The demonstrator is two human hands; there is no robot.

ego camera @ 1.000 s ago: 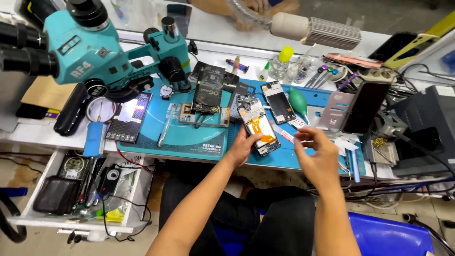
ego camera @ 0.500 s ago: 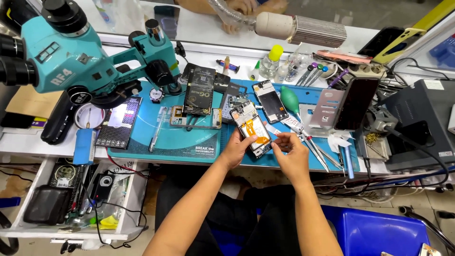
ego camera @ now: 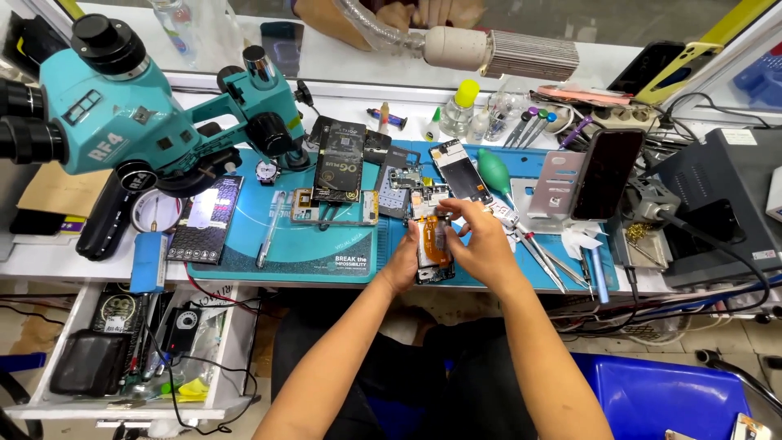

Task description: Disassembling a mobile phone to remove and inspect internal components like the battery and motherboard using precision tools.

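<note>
An opened phone with orange parts inside lies on the blue work mat. My left hand grips its left edge and holds it steady. My right hand rests over the phone's upper right, fingers curled and pinching at something on its top; what it pinches is too small to tell. Another opened phone frame lies to the left, and a phone with a dark screen lies just beyond.
A teal microscope stands at the left. Tweezers and screwdrivers lie right of my hands. A dark phone leans on a stand, bottles stand at the back, and an open drawer hangs below left.
My right hand moved left from the tools onto the opened phone. My left hand stayed on the phone. The view shifted slightly.
</note>
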